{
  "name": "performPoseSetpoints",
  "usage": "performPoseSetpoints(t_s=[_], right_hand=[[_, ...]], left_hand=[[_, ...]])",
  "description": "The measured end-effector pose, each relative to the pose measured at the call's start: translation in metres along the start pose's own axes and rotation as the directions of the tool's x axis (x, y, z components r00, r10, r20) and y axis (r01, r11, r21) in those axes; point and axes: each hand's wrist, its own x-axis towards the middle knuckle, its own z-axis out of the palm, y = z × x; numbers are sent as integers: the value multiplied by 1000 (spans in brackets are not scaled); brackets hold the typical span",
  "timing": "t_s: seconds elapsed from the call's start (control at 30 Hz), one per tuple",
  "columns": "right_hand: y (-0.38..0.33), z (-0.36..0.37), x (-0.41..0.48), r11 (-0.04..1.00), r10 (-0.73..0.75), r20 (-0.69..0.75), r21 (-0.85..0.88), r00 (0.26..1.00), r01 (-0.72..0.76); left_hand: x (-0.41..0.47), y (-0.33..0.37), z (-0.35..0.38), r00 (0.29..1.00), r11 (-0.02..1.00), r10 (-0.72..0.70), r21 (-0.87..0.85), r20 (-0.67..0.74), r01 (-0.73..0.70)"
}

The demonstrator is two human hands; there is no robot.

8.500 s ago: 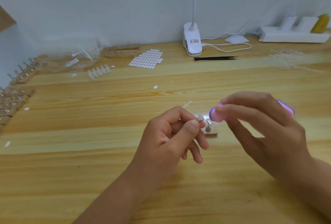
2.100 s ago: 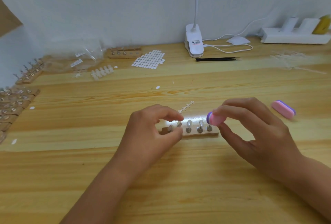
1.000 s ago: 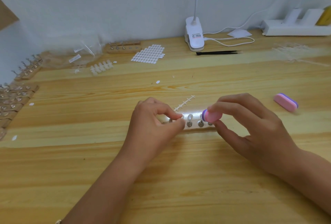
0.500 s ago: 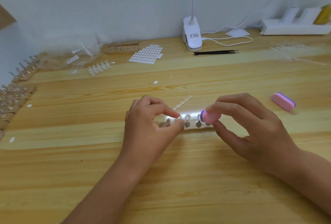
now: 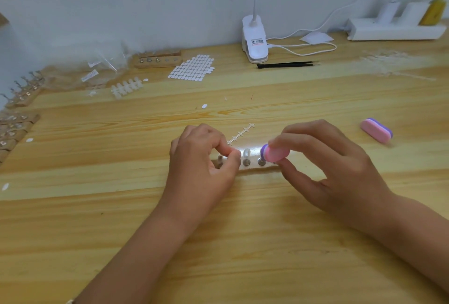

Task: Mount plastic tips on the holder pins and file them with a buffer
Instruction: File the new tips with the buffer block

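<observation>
Your left hand (image 5: 201, 165) pinched thumb and forefinger tight on the holder (image 5: 254, 168) at one pin; your right hand (image 5: 328, 165) gripped the pink buffer (image 5: 275, 153) in curled fingers.

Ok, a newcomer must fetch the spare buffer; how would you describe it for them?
On the wooden table, look right of the right hand. The pink-and-purple block lying alone there is the spare buffer; the other buffer is gripped in that hand.
</observation>
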Motion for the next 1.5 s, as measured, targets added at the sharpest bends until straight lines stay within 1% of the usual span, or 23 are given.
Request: performPoseSetpoints(t_s=[0.2, 0.3, 0.4, 0.53, 0.6, 0.77, 0.83, 0.9, 0.97, 1.03, 1.07, 1.13, 1.2, 1.23, 1.3, 1.33, 1.4, 1.5], right_hand=[[2, -3, -1, 1000, 3, -15, 3, 1000, -3], [1, -2, 0, 1000, -1, -21, 10, 1000, 2], [1, -3, 0, 1000, 19, -19, 4, 1000, -19], [4, -5, -1, 997, 76, -13, -3, 997, -76], [6, -4, -1, 996, 90, -7, -4, 996, -90], [5, -3, 1, 995, 94, 26, 26, 995, -95], [5, -2, 1, 996, 83, 27, 15, 996, -84], [5, 0, 1, 997, 80, 28, 5, 996, -80], [5, 0, 0, 997, 83, 33, 7, 996, -83], [5, 0, 0, 996, 86, 31, 11, 996, -87], [5, -1, 0, 996, 89, 27, 19, 996, -90], [5, -1, 1, 994, 95, 4, 50, 995, -95], [2, -2, 2, 992, 94, -35, 92, 995, -90], [0, -3, 3, 990, 90, -58, 116, 994, -83], [-5, -4, 4, 983, 87, -95, 170, 992, -70], [-7, -4, 3, 978, 86, -103, 200, 991, -64], [-11, -3, 2, 967, 76, -105, 249, 992, -48], [-13, -2, 1, 961, 63, -79, 275, 995, -39]], left_hand=[[1, 0, 1, 1000, 1000, 3, -14, 20, -3], [0, -1, 2, 1000, 999, -5, -33, -2, 5], [-2, -2, -1, 999, 1000, 3, 12, -32, -3], [0, -5, -4, 988, 977, 139, 171, -61, -127], [2, -8, -5, 982, 961, 185, 213, -29, -174], [3, -11, -6, 964, 950, 249, 173, 89, -261], [3, -10, -4, 955, 939, 277, 178, 108, -293], [3, -10, -2, 929, 896, 359, 245, 88, -369], [2, -9, -1, 881, 827, 465, 314, 85, -467], [2, -8, -1, 836, 781, 546, 325, 59, -533], [1, -7, -1, 826, 784, 563, 303, 22, -542], [-2, -1, -2, 837, 834, 539, 198, -89, -516], [-7, 8, -2, 872, 888, 456, 32, -176, -458], [-10, 12, -3, 901, 910, 391, -64, -191, -409], [-16, 19, -7, 946, 926, 268, -224, -182, -305], [-18, 21, -9, 956, 924, 236, -265, -177, -277], [-20, 22, -10, 967, 918, 198, -315, -158, -240], [-20, 25, -9, 988, 894, 143, -421, -61, -155]])
